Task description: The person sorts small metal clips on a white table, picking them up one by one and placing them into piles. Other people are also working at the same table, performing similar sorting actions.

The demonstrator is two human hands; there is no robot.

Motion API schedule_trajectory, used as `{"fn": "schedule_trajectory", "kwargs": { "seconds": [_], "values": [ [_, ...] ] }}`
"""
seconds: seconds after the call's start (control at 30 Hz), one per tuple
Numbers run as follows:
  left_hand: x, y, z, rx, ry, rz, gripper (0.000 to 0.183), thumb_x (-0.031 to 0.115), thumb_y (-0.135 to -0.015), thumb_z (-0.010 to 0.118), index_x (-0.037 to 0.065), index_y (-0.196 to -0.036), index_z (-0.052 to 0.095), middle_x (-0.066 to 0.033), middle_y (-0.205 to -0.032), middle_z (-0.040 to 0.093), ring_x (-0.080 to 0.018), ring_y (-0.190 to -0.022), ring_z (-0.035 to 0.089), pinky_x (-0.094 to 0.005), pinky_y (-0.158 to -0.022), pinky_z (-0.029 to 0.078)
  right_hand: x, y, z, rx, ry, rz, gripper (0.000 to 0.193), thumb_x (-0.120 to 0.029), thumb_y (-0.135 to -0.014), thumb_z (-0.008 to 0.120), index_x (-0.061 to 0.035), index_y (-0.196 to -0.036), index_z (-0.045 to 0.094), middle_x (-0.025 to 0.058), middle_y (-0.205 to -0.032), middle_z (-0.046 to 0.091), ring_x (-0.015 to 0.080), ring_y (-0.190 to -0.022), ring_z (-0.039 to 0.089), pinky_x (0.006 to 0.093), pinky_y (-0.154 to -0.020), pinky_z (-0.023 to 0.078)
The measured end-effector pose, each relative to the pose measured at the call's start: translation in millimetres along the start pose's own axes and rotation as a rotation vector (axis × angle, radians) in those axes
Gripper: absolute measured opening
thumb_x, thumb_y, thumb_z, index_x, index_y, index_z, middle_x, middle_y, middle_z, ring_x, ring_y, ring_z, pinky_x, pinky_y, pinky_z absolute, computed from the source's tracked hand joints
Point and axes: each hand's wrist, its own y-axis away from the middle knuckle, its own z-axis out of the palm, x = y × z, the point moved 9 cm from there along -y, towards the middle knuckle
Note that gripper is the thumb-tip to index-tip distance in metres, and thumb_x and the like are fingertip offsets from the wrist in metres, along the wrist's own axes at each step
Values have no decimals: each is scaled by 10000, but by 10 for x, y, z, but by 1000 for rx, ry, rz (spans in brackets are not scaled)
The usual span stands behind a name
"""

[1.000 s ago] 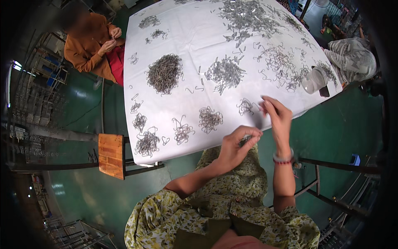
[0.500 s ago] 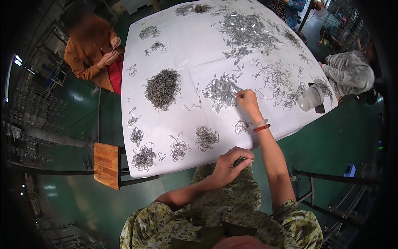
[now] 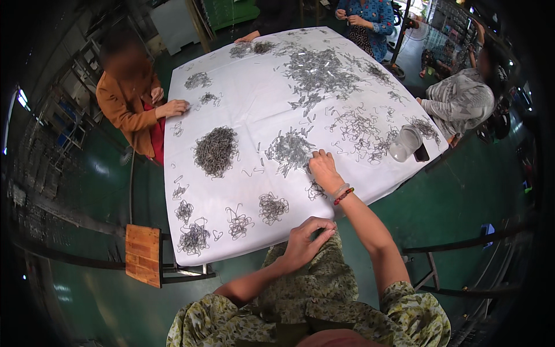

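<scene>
My right hand (image 3: 325, 172), a bracelet and red beads at its wrist, rests at the near right edge of a pile of short clear tube-like pieces (image 3: 289, 151). Its fingers are bent down and closed, their tips hidden. Below the table's front edge, over my lap, is my left hand (image 3: 306, 240), thumb and fingertips pinched together. Whatever lies in that pinch is too small to make out. A small group of bent wire hooks (image 3: 315, 191) lies just nearer than my right hand. Further left is a dense heap of dark wire hooks (image 3: 215, 151).
Several small hook heaps (image 3: 273, 208) line the front of the white-covered table (image 3: 248, 185). A larger spread of clear pieces (image 3: 321, 72) lies far off. At right stand a clear jar (image 3: 406, 143) and a dark phone-like slab (image 3: 422, 153). Co-workers sit around; a wooden stool (image 3: 143, 255) stands left.
The view has shifted, showing more of the far end. My right hand has drawn slightly toward me along the pile's edge. The co-worker at left has lowered one hand to the table.
</scene>
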Motion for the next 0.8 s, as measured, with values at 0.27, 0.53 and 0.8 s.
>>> {"fn": "schedule_trajectory", "kwargs": {
  "seconds": [0.27,0.53,0.8],
  "values": [
    [40,-20,33,10,50,70,99,-11,-845,648,14,-937,621,-94,-946,652,-145,-877,613,-265,-758,499,337,71,-115,69,-573,238,208,21,-704,558,48,-881,665,212,-764,653,323,-702,645,359,-619,509],
    [-201,-95,34,41,135,-163,132,87,-854,668,13,-961,646,-68,-893,673,-114,-834,614,-259,-751,485,214,1375,-1255,222,-1338,478,137,-18,-782,701,40,-906,694,44,-763,654,71,-692,560,209,-617,441],
    [-156,-138,105,18,294,-188,149,88,-863,666,1,-981,642,-35,-921,669,-83,-878,597,-241,-809,480,-157,1716,-1668,369,-1354,412,84,62,-774,700,42,-854,684,33,-791,631,46,-665,512,173,-580,391]
  ]
}}
